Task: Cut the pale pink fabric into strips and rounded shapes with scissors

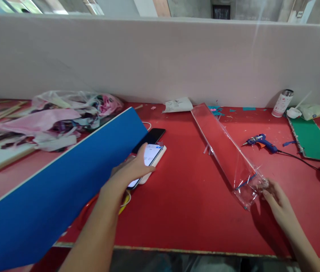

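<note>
At the left, my left hand [130,168] closes over a smartphone [151,153] with a lit screen, which lies against a white slab-shaped thing [157,160]. A second phone [156,133], its screen dark, is just behind. A long blue board [72,173] stands tilted beside my left forearm and hides part of the table. On the right, my right hand [276,198] pinches the near end of a long clear plastic bag [222,147]. The bag slants away from me, with a narrow blue strip [245,181] across its near end.
A blue glue gun [262,142] with a black cord lies on the red table [182,211]. Farther right are a green board [310,138] and a patterned bottle [282,103]. Crumpled fabric and plastic [55,117] pile up at the left. A pale partition [160,60] rises behind.
</note>
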Available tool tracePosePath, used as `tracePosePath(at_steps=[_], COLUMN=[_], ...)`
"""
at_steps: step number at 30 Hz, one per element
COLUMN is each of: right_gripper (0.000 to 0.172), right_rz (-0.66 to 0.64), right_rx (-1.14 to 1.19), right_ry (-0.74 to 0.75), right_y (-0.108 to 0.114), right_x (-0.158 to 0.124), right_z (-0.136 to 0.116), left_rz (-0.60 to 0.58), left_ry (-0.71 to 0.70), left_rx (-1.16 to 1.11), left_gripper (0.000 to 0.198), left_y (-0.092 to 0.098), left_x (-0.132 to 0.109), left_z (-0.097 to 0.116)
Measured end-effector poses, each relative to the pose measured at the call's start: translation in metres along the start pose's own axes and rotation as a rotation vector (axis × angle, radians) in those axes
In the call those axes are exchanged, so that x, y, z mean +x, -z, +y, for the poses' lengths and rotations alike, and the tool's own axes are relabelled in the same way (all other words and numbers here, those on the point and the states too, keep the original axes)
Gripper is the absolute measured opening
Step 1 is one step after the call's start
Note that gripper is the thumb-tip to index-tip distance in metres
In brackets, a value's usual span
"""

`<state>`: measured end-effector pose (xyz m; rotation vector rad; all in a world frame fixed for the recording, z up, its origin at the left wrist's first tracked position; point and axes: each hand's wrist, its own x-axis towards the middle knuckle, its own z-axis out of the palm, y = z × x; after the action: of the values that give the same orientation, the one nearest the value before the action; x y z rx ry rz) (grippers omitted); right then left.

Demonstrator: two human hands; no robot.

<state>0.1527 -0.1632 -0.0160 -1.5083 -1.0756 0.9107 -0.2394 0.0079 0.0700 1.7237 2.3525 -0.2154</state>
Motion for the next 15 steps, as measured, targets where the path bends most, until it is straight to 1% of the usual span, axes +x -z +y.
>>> tracePosePath(at_steps=[4, 7, 12, 15], right_gripper=[0.034, 0.034, 0.034, 0.033], right_rz=[-0.012, -0.015, -0.033, -0.036], right_rx=[0.006, 0.015, 0.006, 0.0], right_ry=[-0.025, -0.039, -0.037, -0.03], right_y=[-0.001, -0.001, 0.001, 0.002], right_x=[0.0, -0.001, -0.001, -0.001], right_z=[-0.003, -0.005, -0.004, -0.002], left_rz=[0.009, 0.038, 0.091, 0.095], left_ry=[-0.05, -0.078, -0.095, -0.072], left_rx=[0.014, 0.06, 0.112, 0.13], left_gripper=[0.089, 0.088, 0.089, 0.088], left_y=[0.005, 0.012, 0.032, 0.038], left_x=[-0.007, -0.009, -0.003, 0.003], left_z=[0.001, 0.0, -0.003, -0.007])
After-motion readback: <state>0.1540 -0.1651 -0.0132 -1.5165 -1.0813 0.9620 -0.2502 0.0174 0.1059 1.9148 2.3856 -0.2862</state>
